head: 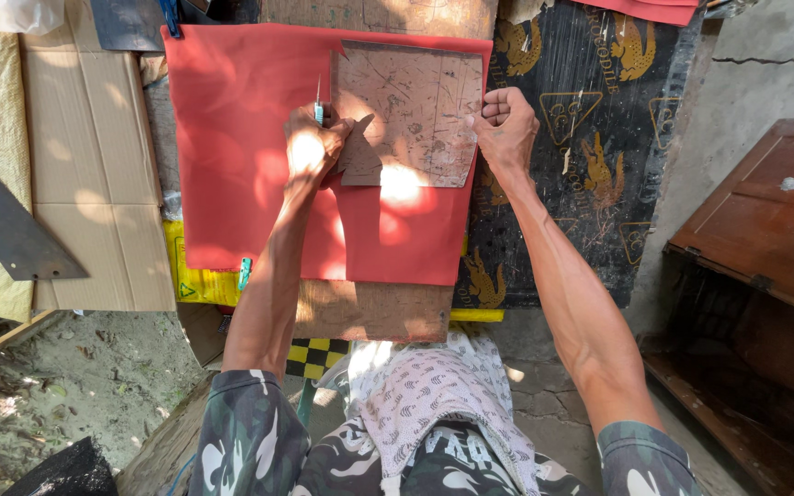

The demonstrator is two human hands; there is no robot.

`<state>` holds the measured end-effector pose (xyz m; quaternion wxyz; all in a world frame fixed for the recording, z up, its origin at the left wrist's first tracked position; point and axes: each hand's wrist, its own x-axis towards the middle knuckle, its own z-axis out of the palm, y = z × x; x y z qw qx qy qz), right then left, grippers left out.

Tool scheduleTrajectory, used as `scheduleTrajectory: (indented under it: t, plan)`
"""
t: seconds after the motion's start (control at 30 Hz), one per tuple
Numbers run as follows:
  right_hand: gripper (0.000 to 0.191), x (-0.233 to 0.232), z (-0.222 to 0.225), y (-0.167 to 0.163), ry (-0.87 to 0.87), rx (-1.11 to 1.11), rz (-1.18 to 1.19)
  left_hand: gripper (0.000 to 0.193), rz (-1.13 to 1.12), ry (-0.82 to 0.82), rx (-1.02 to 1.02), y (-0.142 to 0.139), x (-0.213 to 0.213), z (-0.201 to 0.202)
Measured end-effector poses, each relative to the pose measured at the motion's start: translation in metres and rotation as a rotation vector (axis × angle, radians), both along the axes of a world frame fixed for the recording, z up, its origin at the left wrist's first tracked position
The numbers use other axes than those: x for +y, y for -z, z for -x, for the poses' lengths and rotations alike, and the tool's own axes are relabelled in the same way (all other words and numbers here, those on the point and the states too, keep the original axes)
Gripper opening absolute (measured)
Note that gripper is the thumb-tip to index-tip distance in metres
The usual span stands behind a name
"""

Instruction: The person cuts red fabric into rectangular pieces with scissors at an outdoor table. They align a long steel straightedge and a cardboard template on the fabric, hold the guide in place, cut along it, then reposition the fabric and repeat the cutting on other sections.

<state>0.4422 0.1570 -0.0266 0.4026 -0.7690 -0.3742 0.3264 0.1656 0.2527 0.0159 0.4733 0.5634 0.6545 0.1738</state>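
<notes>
Hands at work over red sheet material, head view. Left hand, fingers curled shut around a thin blade tool with a teal grip, its metal tip standing up just beyond the knuckles; the fingertips press down at the left edge of a worn brown template board. Right hand, fingers folded into a loose fist with nothing held inside, knuckles and thumb bearing on the template's right edge. Template lies flat between the two sets of fingers, scratched and stained, with a notched cut-out on the side nearest the left fingers. Red sheet lies beneath both hands and the template, spreading well past the left fingers and down toward the wrists. Under the sheet, a wooden board shows below the wrists. Beyond the right fingers, a black printed mat with gold animal figures. Well out from the left fingers, flattened cardboard and a dark metal square. Far out past the right forearm, a brown wooden cabinet.
</notes>
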Motion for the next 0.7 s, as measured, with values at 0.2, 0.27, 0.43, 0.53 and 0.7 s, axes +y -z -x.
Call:
scheduleTrajectory:
  t: [0.2, 0.27, 0.43, 0.53, 0.7]
  plan:
    - [0.032, -0.002, 0.003, 0.002, -0.062, -0.123, -0.058, 0.021, -0.025, 0.022, 0.072, -0.002, 0.003, 0.002]
    - [0.031, -0.002, 0.006, 0.005, -0.111, -0.234, -0.187, 0.023, -0.071, -0.047, 0.049, -0.004, 0.005, 0.019]
    - [0.016, -0.003, 0.017, 0.011, -0.292, -0.415, -0.21, 0.028, -0.341, -0.157, 0.158, -0.003, -0.005, 0.117]
    - [0.015, -0.007, 0.02, 0.006, -0.378, -0.495, -0.231, 0.028, -0.45, -0.26, 0.352, -0.007, -0.027, 0.223]
    - [0.024, -0.008, 0.028, -0.014, -0.453, -0.35, -0.073, 0.043, -0.287, -0.731, 0.716, -0.011, -0.06, 0.381]
